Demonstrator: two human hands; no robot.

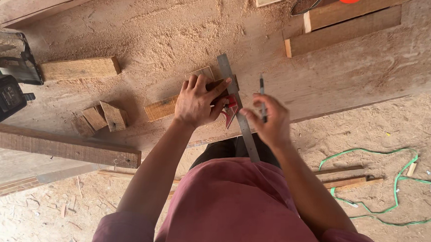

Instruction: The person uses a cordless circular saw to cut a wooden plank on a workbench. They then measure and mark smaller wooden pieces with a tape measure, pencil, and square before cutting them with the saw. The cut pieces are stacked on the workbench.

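One wide sawdust-covered table (356, 69) is carrying everything. Near its front edge a short wood block (163, 107) is lying, with a combination square (236, 105) laid across its right end. Over both, the left hand (197, 103) is pressing down, fingers spread across block and square. Just beside the blade, the right hand (269, 121) is gripping a pencil (262, 96) upright.
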